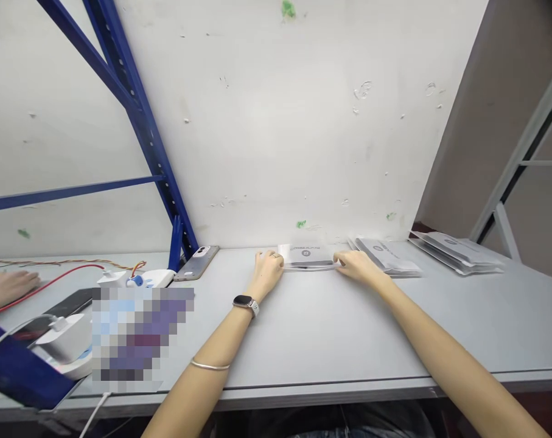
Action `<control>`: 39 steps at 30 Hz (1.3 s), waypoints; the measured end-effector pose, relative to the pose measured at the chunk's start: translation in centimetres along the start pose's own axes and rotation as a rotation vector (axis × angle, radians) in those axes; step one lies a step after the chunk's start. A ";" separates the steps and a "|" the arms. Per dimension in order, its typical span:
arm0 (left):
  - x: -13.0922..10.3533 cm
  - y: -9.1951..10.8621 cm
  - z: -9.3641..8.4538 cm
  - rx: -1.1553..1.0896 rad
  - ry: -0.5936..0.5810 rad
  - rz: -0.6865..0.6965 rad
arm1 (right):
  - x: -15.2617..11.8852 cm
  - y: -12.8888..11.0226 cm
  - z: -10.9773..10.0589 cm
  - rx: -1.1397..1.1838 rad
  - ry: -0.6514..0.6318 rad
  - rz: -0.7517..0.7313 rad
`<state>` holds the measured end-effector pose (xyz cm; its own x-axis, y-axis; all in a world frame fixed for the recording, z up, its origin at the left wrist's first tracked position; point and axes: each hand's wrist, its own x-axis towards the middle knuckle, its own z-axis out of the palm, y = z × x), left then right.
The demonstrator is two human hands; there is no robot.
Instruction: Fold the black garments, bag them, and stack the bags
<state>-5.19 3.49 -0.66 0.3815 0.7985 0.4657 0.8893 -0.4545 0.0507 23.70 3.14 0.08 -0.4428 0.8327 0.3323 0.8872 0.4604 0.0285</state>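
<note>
Near the wall at the back of the table lies a small pile of flat grey packets (310, 252) with white edges and dark printing on top. My left hand (269, 267) has its fingers closed on the left edge of this pile. At the opposite edge, the thumb and fingers of my right hand (355, 266) pinch the pile's right side. Just beyond my right hand sits a second stack of similar packets (387, 257), lying at a slant. How many packets are in the pile between my hands cannot be made out.
Another packet stack (458, 250) lies at the far right. To the left are a phone (197, 263), a power strip with white chargers (68, 337), cables, and a pixelated patch (139, 334). A blue metal upright (141, 121) rises there. Another person's hand (11, 289) rests far left.
</note>
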 end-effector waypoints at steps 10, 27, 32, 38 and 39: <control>0.0 1.3 -0.1 -0.042 0.012 0.040 | 0.5 -5.0 1.2 -0.076 -0.019 -0.087; 0.0 3.9 0.2 -0.340 0.100 0.310 | 1.9 -5.8 3.9 0.182 0.145 -0.238; 0.0 2.7 0.6 -0.574 -0.098 0.065 | 1.8 -5.0 2.3 0.566 0.006 -0.290; 0.1 1.3 1.5 -0.440 -0.382 0.055 | 1.4 -4.4 -0.4 0.617 -0.119 -0.285; 0.2 1.3 1.5 -0.424 -0.391 0.066 | 1.4 -4.3 -0.6 0.611 -0.126 -0.279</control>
<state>-3.59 3.63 -1.87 0.5693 0.8128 0.1235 0.7125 -0.5627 0.4192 19.31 2.10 1.02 -0.6891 0.6698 0.2765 0.5216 0.7234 -0.4523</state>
